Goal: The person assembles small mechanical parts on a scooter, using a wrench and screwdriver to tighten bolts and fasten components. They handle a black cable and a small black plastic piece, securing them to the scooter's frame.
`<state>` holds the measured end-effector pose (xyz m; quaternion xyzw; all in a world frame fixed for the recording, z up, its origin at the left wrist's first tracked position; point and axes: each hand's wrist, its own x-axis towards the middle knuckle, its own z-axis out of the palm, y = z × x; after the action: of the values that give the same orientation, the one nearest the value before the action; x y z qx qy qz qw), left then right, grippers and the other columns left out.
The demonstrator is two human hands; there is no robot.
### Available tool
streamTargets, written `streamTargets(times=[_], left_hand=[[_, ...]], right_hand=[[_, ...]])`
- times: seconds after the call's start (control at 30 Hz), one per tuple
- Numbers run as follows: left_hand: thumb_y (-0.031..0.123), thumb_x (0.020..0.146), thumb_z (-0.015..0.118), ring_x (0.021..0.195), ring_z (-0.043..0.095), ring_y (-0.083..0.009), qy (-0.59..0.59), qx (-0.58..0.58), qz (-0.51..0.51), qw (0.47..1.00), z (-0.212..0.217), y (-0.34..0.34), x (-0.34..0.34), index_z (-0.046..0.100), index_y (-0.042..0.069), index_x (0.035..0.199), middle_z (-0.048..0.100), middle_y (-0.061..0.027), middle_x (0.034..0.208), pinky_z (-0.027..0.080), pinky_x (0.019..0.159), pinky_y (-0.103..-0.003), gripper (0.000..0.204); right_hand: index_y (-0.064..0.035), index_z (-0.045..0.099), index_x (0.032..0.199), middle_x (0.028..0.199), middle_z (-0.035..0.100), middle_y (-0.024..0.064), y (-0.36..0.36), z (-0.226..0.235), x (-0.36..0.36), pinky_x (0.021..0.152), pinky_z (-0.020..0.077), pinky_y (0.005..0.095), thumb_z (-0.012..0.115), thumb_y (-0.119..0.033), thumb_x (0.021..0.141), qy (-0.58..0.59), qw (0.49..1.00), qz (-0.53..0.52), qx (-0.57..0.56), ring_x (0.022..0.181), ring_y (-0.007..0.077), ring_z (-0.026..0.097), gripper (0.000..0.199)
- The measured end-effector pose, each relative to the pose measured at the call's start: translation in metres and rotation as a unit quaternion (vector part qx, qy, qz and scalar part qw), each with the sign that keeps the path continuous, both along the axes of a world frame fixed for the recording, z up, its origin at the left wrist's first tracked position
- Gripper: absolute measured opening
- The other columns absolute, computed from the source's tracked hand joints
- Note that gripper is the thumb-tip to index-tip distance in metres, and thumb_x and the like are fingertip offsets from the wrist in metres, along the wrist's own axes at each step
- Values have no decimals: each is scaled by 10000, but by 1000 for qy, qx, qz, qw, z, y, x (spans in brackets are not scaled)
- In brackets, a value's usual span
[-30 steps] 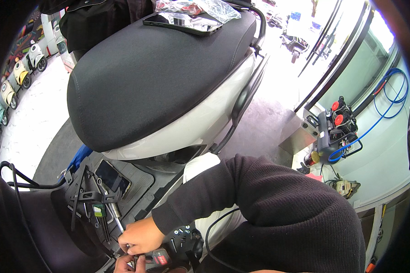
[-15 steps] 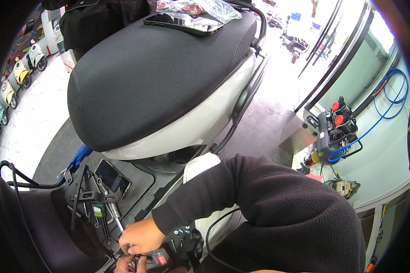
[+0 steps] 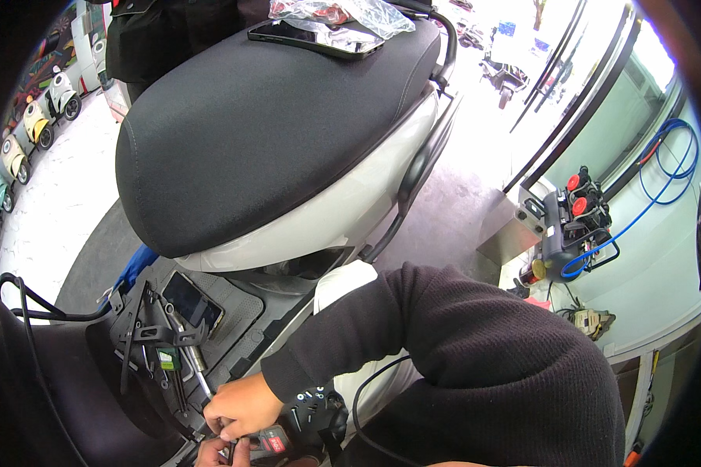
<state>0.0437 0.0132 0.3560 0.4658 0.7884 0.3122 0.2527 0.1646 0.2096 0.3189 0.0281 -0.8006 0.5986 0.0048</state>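
Here, below the black seat (image 3: 273, 132), my right hand (image 3: 240, 405) grips a small tool (image 3: 266, 444); left hand (image 3: 210, 453) too hidden to tell.

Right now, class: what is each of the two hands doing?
Right hand: closed around a thin metal tool shaft.
Left hand: mostly hidden; cannot be told.

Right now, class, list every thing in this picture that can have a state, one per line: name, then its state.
Black padded scooter seat: closed down, things lying on it.
Black smartphone: flat on the seat, screen dark.
Clear plastic bag: crumpled, lying on the seat.
Second phone on the footboard: lying flat, screen dark.
Right hand: grip closed around a small tool.
Left hand: mostly hidden, grip unclear.
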Motion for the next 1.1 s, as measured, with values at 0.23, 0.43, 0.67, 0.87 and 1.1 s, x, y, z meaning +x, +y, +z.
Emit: streamTargets(times=[0.23,0.43,0.67,0.87,1.1], left_hand=[[196,932,865,686,583,-109,-18,17,-5,1000,-2,0,1,768,-44,1070,706,-58,821,500,630,-293,294],[191,909,881,674,572,-121,-10,8,22,1000,4,2,2,781,-25,1072,718,-66,834,491,625,-300,288],[217,871,917,659,530,-128,-2,5,15,1000,6,2,3,771,-26,1053,685,-49,806,479,623,-307,337],[220,876,914,689,560,-129,-6,-2,-2,1000,4,2,2,774,-27,1064,719,-64,846,493,641,-300,340],[204,884,906,690,572,-123,-78,-11,18,997,0,1,0,774,-30,1087,717,-58,846,501,640,-296,337]], right_hand=[[55,698,1143,1050,762,218,-2,-7,-3,852,589,434,652,-179,975,-12,999,-17,-26,1008,345,746,291],[49,673,1199,1043,760,208,-1,-6,0,874,581,440,621,-177,998,19,999,8,-46,1009,339,743,308],[51,662,1211,1052,760,210,-1,-4,-1,872,580,433,626,-191,1011,0,1000,7,-30,1015,328,746,316],[53,678,1158,916,781,159,-1,-9,-2,774,595,404,644,-177,1008,-28,999,-7,-46,855,259,776,277],[60,660,1210,1074,763,211,1,-12,-5,871,583,443,666,-244,996,-59,995,9,-85,1011,356,746,372]])
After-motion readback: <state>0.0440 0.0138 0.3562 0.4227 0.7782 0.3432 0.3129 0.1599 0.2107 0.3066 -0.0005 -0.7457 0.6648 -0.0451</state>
